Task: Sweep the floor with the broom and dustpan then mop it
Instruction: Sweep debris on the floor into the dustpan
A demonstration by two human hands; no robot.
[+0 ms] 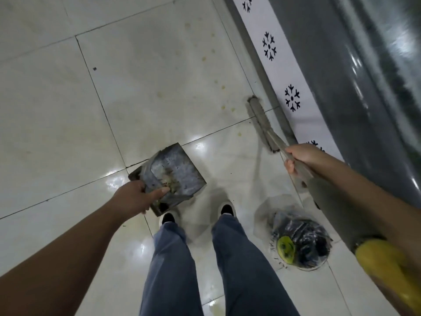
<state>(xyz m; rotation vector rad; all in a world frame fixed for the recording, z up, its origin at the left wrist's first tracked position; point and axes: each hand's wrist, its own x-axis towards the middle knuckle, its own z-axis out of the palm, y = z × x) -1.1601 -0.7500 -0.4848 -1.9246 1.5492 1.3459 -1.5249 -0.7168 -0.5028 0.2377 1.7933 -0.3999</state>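
Note:
My left hand (136, 197) grips the rear edge of a battered grey metal dustpan (175, 172), thumb laid over its rim. Dust and scraps lie inside the pan, which hangs tilted just above the white tiled floor (68, 110) in front of my feet. My right hand (303, 159) holds the handle of the broom (262, 119). The broom's grey head rests on the floor beside the wall base. The handle runs back under my right arm to a yellow end (382, 258).
A small bin lined with a clear bag (298, 240), holding dark rubbish and a yellow-green lid, stands right of my right shoe. Yellowish spots (223, 87) dot the tiles ahead. A white skirting with black motifs (282, 71) and a dark glossy surface border the right.

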